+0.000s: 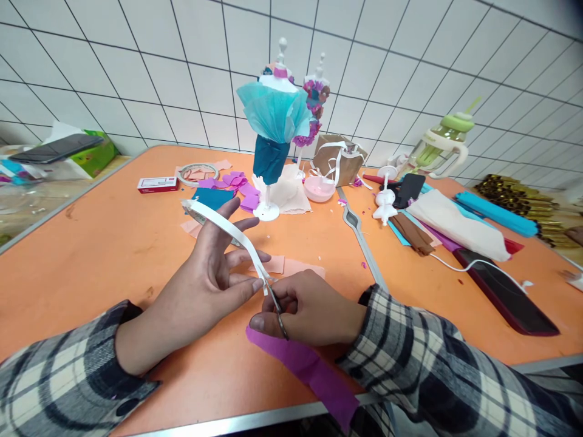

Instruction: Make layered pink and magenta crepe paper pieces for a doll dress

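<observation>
My left hand [204, 282] holds a roll of white tape, with its fingers spread through or behind the roll. A white tape strip [232, 229] arches from the roll down to my left thumb and fingertips, where it is pinched. My right hand [319, 306] is closed around small metal scissors [282, 325]. Their blades meet the lower end of the strip, beside the left thumb. Below the right hand lies a strip of purple crepe paper [310, 370], hanging over the table's front edge. Pale pink paper pieces [300, 266] lie just behind the hands.
Behind stands a small dress form in teal paper [271, 159], with a flower-covered form [314, 103] beyond. Purple scraps [248, 194], a red-white box [157, 184], a pink bowl [319, 189] and a paper bag [339, 159] surround them. A phone [507, 294] and paper rolls lie right.
</observation>
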Tool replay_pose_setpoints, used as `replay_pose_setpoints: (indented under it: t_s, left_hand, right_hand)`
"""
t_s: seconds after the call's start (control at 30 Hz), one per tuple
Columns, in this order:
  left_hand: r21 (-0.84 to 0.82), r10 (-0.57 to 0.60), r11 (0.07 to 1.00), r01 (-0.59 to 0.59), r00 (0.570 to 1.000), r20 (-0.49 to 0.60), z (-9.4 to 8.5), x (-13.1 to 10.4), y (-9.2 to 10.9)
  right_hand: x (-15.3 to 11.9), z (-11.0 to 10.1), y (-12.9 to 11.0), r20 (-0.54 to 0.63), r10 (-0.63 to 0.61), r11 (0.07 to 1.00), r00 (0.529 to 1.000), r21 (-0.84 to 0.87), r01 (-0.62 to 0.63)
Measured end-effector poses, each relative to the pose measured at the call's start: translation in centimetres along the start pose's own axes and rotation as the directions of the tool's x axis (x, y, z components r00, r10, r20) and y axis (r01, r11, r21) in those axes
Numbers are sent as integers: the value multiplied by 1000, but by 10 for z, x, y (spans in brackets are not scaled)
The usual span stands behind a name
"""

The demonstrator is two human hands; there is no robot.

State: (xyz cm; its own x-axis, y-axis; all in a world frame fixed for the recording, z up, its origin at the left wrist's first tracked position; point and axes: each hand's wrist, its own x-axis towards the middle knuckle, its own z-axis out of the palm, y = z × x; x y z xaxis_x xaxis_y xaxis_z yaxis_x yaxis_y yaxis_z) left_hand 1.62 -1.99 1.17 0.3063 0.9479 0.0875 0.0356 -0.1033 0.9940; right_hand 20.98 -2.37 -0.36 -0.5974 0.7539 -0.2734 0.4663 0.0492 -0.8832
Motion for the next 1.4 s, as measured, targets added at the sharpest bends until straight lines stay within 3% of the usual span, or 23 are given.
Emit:
replay_pose_setpoints:
  t_s: [0.2,0.47,0.7,1.4]
  left_hand:
    - [4,36,999,-36,999,-18,0,0,0]
    - [42,71,997,-71,997,9,1,-1,1]
    - [44,88,995,-89,996,20,0,-1,-2]
    - [35,1,999,0,999,-32,2,-1,5]
  right_hand:
    - [0,2,-2,-77,-46,997,996,-66,41]
    - [-1,-1,-1,-10,-21,1000,1000,3,21]
    - [-1,0,1,-23,-43,999,999,16,43]
    - [0,4,-3,-86,-66,998,994,-5,66]
